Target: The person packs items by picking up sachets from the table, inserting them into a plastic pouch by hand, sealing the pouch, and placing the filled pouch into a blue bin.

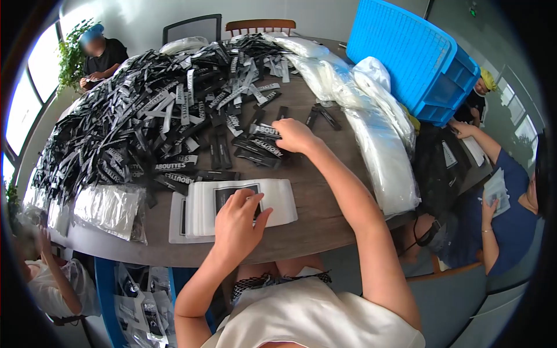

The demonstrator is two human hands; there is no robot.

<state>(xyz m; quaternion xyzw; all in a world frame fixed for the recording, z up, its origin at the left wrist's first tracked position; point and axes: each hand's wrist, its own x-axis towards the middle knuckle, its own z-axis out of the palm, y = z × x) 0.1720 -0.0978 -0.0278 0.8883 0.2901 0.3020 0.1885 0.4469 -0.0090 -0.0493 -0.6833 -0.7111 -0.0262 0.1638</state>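
Observation:
My left hand (241, 226) rests with spread fingers on a stack of white frosted bags (281, 203) with a black printed panel, near the table's front edge. Farther out, my right hand (294, 136) has its fingers closed at the end of a small black packet with white lettering (267, 130). Under and beside that packet lie several more black packets (258, 156). A large heap of black and grey packets (145, 110) spreads over the left and back of the table.
Clear plastic bags (383, 145) lie along the table's right side, beside a blue crate (406, 52). A plastic-wrapped bundle (110, 209) sits front left. A blue bin (104, 301) stands below the edge. People sit left and right; one in blue (516, 226) holds bags.

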